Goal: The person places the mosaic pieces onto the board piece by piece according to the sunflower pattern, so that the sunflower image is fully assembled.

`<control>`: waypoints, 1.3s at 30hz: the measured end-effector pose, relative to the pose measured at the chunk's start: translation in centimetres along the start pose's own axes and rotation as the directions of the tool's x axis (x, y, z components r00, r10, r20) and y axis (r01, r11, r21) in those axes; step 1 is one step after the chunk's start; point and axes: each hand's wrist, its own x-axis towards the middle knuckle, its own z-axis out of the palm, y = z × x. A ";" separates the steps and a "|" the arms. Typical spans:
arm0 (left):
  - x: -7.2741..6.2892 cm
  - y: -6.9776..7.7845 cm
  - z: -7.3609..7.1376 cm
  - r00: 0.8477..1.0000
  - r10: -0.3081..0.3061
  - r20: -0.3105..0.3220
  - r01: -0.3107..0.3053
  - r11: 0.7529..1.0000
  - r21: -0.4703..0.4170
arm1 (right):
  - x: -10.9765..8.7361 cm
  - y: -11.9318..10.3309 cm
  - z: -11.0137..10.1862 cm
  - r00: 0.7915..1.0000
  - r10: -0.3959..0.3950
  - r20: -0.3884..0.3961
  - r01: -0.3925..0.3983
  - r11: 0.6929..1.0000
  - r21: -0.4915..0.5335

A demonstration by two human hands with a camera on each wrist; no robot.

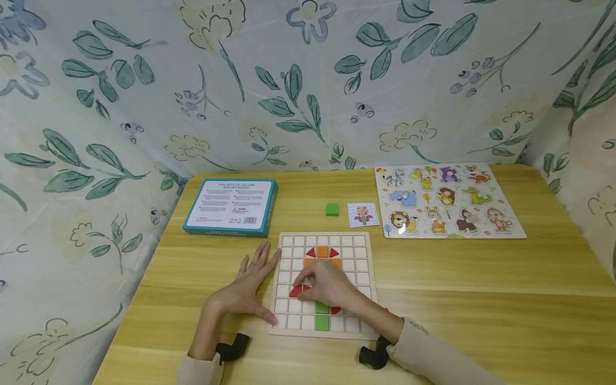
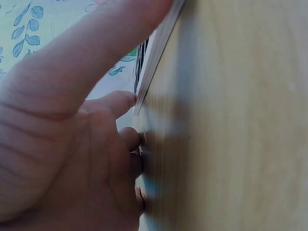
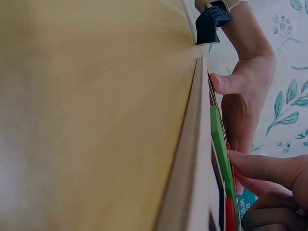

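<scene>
A wooden grid board (image 1: 356,326) lies flat in front of me with orange, red and green pieces in its cells. My right hand (image 1: 332,283) reaches over the board, thumb and index finger pinching a red piece (image 1: 306,289) at the left side of the pattern. Beside that piece lies another red piece (image 1: 294,292). The hand hides part of the pattern's middle. In the right wrist view, the thumb (image 3: 260,166) touches red just past the green pieces (image 3: 217,137). My left hand (image 1: 245,291) spreads its fingers along the board's left edge, with thumb and index finger touching it.
A small pattern card (image 1: 363,215) and a loose green square (image 1: 332,209) lie beyond the board. The teal-edged box (image 1: 231,207) is at the back left, an animal puzzle (image 1: 449,200) at the back right. Floral cloth (image 1: 308,96) hangs behind the wooden table (image 1: 457,299).
</scene>
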 end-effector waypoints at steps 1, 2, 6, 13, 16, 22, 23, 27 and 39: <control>0.0 0.0 0.0 1.000 0.001 0.001 -0.001 1.000 0.001 | -0.1 0.0 -0.1 1.000 -0.003 0.003 0.003 1.000 0.008; 0.0 0.0 0.0 1.000 0.002 0.001 -0.002 1.000 0.002 | -0.2 0.1 -0.2 1.000 -0.004 0.006 0.004 1.000 0.023; 0.1 0.0 0.1 1.000 0.002 -0.001 -0.002 1.000 0.006 | -1.0 0.2 -1.4 1.000 -0.010 0.016 0.008 0.996 0.090; 0.3 0.1 0.2 1.000 -0.011 0.006 0.011 1.000 -0.006 | -3.9 1.7 -5.0 0.999 0.046 -0.018 -0.044 0.993 0.110; 0.3 0.1 0.2 1.000 -0.011 0.007 0.011 1.000 -0.013 | -5.5 3.0 -6.7 0.994 0.094 -0.055 -0.088 0.991 0.105; 0.2 0.3 0.1 1.000 -0.008 0.004 0.008 1.000 -0.012 | -8.8 5.9 -9.7 0.979 0.191 -0.071 -0.179 0.973 0.145; 0.2 0.3 0.1 1.000 -0.009 0.002 0.009 1.000 -0.012 | -9.2 6.4 -10.1 0.978 0.203 -0.054 -0.192 0.968 0.163; 0.1 0.2 0.0 1.000 -0.014 -0.005 0.014 1.000 -0.015 | -10.2 8.0 -10.8 0.975 0.211 0.064 -0.220 0.951 0.216; 0.1 -0.1 -0.1 1.000 -0.004 -0.005 0.004 1.000 -0.002 | -10.7 10.3 -11.9 0.974 0.170 0.152 -0.196 0.965 0.175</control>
